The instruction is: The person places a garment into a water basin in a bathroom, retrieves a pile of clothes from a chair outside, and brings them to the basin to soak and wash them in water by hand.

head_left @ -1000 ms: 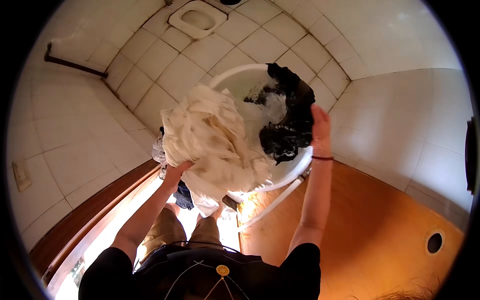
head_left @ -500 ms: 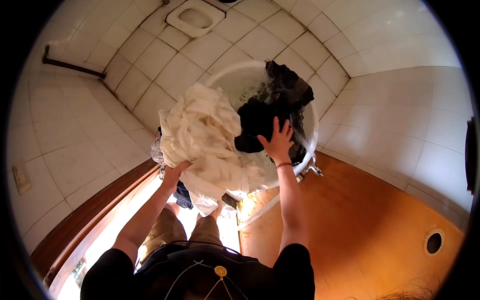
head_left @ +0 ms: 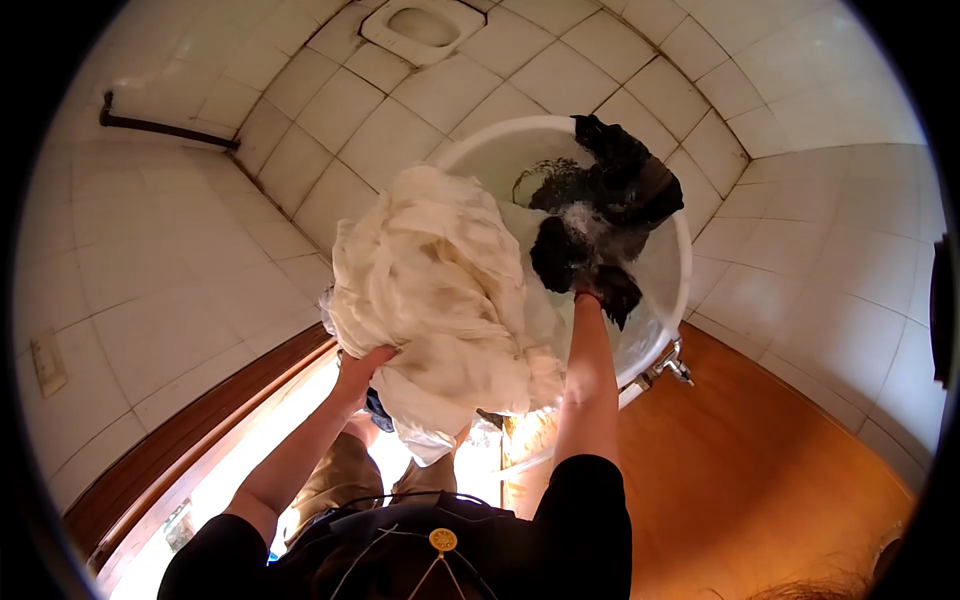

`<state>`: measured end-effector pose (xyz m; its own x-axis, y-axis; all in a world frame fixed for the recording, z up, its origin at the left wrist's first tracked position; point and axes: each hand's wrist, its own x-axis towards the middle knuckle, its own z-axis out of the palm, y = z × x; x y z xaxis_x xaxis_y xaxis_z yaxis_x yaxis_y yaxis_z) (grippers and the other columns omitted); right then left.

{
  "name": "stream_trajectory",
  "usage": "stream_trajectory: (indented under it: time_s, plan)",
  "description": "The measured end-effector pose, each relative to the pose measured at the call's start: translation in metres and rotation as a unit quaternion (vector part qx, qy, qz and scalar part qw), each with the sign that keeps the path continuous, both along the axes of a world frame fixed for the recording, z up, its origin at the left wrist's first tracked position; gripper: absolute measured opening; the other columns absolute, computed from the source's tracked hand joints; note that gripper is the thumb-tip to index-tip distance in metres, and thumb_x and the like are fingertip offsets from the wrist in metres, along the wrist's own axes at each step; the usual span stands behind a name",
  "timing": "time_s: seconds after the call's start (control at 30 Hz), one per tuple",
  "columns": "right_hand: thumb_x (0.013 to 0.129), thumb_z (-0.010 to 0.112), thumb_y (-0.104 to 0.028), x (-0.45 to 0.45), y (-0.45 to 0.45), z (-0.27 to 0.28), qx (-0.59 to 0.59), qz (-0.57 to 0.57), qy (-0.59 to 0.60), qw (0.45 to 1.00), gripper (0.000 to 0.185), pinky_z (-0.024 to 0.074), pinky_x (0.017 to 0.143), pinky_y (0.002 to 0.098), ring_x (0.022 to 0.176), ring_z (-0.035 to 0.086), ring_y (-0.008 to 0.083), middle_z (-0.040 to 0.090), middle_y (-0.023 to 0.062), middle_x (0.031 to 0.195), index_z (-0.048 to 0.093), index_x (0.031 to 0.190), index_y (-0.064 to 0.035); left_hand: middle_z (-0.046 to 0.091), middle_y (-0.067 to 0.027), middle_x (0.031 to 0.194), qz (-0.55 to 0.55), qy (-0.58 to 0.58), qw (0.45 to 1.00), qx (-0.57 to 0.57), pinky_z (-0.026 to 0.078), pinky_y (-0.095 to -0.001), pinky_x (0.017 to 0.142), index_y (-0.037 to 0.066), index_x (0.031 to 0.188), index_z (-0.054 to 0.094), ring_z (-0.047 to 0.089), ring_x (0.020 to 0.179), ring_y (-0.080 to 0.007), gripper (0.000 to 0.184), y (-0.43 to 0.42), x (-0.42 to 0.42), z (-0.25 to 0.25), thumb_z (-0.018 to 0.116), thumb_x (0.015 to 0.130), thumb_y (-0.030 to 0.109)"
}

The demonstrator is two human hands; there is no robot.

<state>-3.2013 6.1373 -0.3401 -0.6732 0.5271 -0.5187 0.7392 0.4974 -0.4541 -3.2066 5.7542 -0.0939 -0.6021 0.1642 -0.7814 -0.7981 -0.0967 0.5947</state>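
Head view. Step in hand, as judged from this view: the right hand (head_left: 589, 293) works the dark cloth (head_left: 640, 185) in the water (head_left: 508, 172), while the left hand (head_left: 362, 377) steadies the pale cloth (head_left: 440, 290). Any further shift of the dark cloth calls for a secure hold on its wet folds, with the pale cloth kept supported on the left.

Grip, left: clamped on the near left edge of the pale cloth. The digits in sight lie against the fabric; the others are hidden, so exact finger spacing cannot be read.

Grip, right: the hand reaches into the near end of the dark cloth. Folds and water cover the fingers; whether they are apart or together cannot be told.

Location: the dark cloth lies partly in the water, its far end over the far right rim of the basin (head_left: 686, 270). The pale cloth is bunched across the left side. A tap (head_left: 680, 371) sits beside the basin, near right.
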Motion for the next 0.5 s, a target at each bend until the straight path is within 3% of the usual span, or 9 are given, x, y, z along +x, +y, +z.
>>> stream_trajectory:
  time_s: [0.13, 0.23, 0.3, 0.37, 0.43, 0.5]
  plan:
    - [0.069, 0.059, -0.016, -0.003, -0.008, 0.042, -0.108, -0.152, 0.083, 0.979, 0.012, 0.0358, 0.059, 0.0284, 0.069, 0.047, 0.0197, 0.051, 0.0061, 0.077, 0.054, 0.074, -0.0068, 0.055, -0.0106, 0.108, 0.000, 0.015, 1.000, 0.004, 0.045, -0.0325, 0.083, 0.000, 0.120, 0.041, 0.055, 0.096, -0.0216, 0.057, 0.001, -0.001, 0.002, 0.065, 0.070, 0.011]
    - [0.066, 0.059, -0.009, -0.014, 0.002, 0.107, -0.269, -0.280, 0.151, 0.909, 0.007, 0.0380, 0.048, 0.0241, 0.054, 0.052, 0.0138, 0.057, 0.0011, 0.061, 0.057, 0.059, -0.0088, 0.055, -0.0105, 0.107, 0.011, 0.022, 1.000, 0.005, 0.045, -0.0326, 0.083, 0.001, 0.119, 0.042, 0.055, 0.096, -0.0214, 0.055, 0.003, -0.003, 0.005, 0.065, 0.070, 0.012]
    - [0.060, 0.059, -0.003, -0.034, 0.000, 0.200, -0.306, -0.298, 0.249, 0.869, 0.017, 0.0289, 0.043, 0.0230, 0.047, 0.040, 0.0087, 0.045, -0.0042, 0.056, 0.046, 0.053, -0.0114, 0.054, -0.0101, 0.110, -0.018, -0.003, 1.000, 0.004, 0.046, -0.0329, 0.083, 0.003, 0.122, 0.040, 0.054, 0.098, -0.0215, 0.056, 0.000, -0.003, 0.007, 0.063, 0.071, 0.009]
    - [0.062, 0.059, 0.000, -0.040, 0.011, 0.271, -0.335, -0.251, 0.314, 0.852, 0.025, 0.0272, 0.043, 0.0203, 0.047, 0.039, 0.0059, 0.041, -0.0055, 0.054, 0.041, 0.051, -0.0135, 0.056, -0.0107, 0.107, -0.015, 0.006, 1.000, 0.004, 0.046, -0.0326, 0.082, 0.001, 0.118, 0.044, 0.057, 0.095, -0.0215, 0.053, 0.002, -0.003, 0.008, 0.065, 0.071, 0.012]
    - [0.062, 0.058, 0.004, -0.041, 0.013, 0.340, -0.433, -0.207, 0.394, 0.784, 0.030, 0.0248, 0.043, 0.0190, 0.048, 0.038, 0.0042, 0.038, -0.0064, 0.053, 0.037, 0.051, -0.0138, 0.057, -0.0105, 0.106, -0.010, 0.016, 1.000, 0.010, 0.047, -0.0322, 0.082, 0.001, 0.117, 0.045, 0.057, 0.095, -0.0209, 0.051, 0.002, -0.003, 0.012, 0.065, 0.071, 0.013]
    - [0.063, 0.057, 0.008, -0.032, 0.021, 0.377, -0.456, -0.196, 0.430, 0.755, 0.034, 0.0239, 0.043, 0.0180, 0.048, 0.037, 0.0036, 0.039, -0.0059, 0.054, 0.033, 0.051, -0.0143, 0.057, -0.0101, 0.105, -0.011, 0.021, 1.000, 0.015, 0.047, -0.0318, 0.080, 0.001, 0.117, 0.045, 0.057, 0.094, -0.0202, 0.051, 0.004, -0.003, 0.015, 0.065, 0.071, 0.013]
